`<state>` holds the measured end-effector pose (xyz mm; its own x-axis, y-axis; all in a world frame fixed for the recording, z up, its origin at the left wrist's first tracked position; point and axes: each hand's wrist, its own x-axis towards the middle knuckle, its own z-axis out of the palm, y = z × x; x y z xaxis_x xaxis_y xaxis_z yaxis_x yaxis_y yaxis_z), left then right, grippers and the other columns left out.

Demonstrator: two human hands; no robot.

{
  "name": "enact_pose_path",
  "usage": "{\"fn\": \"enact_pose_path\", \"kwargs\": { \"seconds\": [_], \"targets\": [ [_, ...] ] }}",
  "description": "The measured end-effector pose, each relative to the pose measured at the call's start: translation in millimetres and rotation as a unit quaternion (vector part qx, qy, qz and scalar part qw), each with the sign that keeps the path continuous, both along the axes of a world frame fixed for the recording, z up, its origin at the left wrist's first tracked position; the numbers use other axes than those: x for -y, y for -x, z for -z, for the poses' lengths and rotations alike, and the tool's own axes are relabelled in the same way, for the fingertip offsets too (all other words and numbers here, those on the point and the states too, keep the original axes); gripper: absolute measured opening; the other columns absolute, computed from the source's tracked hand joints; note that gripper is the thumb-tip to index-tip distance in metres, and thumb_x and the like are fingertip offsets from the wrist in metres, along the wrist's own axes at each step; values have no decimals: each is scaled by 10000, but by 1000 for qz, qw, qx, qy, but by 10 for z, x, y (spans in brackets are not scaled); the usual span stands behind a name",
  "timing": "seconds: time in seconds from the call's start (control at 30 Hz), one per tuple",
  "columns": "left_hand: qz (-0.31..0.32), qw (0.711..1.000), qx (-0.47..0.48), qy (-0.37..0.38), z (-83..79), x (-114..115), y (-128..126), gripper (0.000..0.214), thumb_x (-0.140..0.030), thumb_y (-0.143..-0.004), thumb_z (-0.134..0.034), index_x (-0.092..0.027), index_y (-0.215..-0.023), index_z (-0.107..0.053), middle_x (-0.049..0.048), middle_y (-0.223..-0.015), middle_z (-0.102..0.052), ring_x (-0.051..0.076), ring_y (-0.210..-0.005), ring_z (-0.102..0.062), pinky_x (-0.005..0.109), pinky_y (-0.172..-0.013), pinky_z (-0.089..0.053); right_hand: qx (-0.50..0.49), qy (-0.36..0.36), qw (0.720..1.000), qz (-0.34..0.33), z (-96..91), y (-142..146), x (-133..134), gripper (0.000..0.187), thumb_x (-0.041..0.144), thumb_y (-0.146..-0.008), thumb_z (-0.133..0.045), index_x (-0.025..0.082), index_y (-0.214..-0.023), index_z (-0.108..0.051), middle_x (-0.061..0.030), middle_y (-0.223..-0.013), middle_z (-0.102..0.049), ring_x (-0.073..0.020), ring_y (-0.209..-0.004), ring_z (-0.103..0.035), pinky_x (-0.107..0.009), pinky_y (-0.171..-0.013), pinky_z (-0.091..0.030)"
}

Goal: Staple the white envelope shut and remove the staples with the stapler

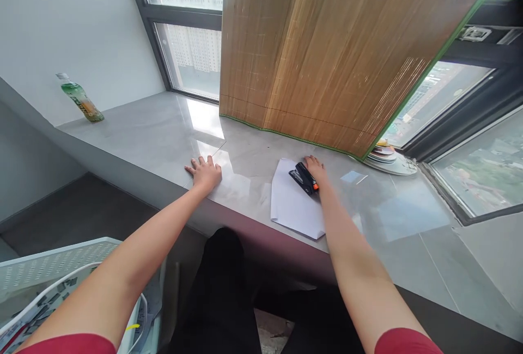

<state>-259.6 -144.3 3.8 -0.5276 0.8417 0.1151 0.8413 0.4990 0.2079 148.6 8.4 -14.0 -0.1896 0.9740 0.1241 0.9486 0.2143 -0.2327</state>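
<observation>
My left hand (205, 174) lies flat on the grey stone windowsill (253, 152) near its front edge, fingers spread and nothing in them. To the right, a stack of white paper (296, 212) rests on the sill with its near edge by the front. A black stapler (303, 178) with a small orange mark lies tilted across the upper part of the paper. Just right of the stapler rests my right hand (316, 170), fingers stretched forward; it is close against the stapler without wrapping around it.
A green-labelled drink bottle (83, 99) stands at the far left. A bamboo blind (318, 54) hangs over the window behind the sill. Stacked round plates or discs (392, 160) sit at the right corner. A white perforated basket (61, 253) holding things is at lower left.
</observation>
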Motion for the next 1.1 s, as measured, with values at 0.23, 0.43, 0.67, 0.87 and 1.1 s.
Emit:
{"fn": "enact_pose_path", "kwargs": {
  "seconds": [0.23,0.43,0.67,0.87,1.1],
  "targets": [
    [6,1000,-18,-6,63,-19,10,654,-360,-1068,-340,-99,-1646,-502,313,-1718,-416,566,-1614,-302,825,-1255,-220,-18,48,993,-104,-14,1589,-89,549,212,-1125,-302,194,-1645,-478,-209,-1821,-300,-370,-1706,-244,-880,-1249,-209],
    [8,1000,-19,-2,57,-15,17,652,-364,-1070,-344,-100,-1644,-503,312,-1712,-419,580,-1607,-304,833,-1245,-229,-30,78,989,-124,-53,1977,-61,575,249,-1137,-254,235,-1694,-398,-157,-1849,-246,-353,-1721,-204,-877,-1267,-151],
    [8,1000,-16,-3,45,-15,23,637,-365,-1065,-357,-102,-1619,-526,317,-1687,-443,577,-1595,-317,831,-1240,-236,-55,87,991,-84,-73,1924,34,611,289,-1142,-261,107,-1718,-352,-197,-1858,-168,-366,-1736,-129,-765,-1343,-109],
    [2,1000,-23,4,58,-41,41,640,-376,-1076,-354,-110,-1640,-500,301,-1679,-451,558,-1588,-315,808,-1248,-247,-200,74,977,-27,-163,1857,-30,669,190,-1063,-398,108,-1724,-329,-204,-1838,-255,-344,-1710,-242,-640,-1371,-202],
    [0,1000,-28,0,103,-83,84,628,-392,-1071,-375,-121,-1619,-520,296,-1661,-466,562,-1566,-339,822,-1232,-247,-249,63,966,-9,-229,356,147,357,135,-931,-553,168,-1215,-766,-160,-1436,-740,-304,-1326,-690,-484,-1242,-470]
  ]
}}
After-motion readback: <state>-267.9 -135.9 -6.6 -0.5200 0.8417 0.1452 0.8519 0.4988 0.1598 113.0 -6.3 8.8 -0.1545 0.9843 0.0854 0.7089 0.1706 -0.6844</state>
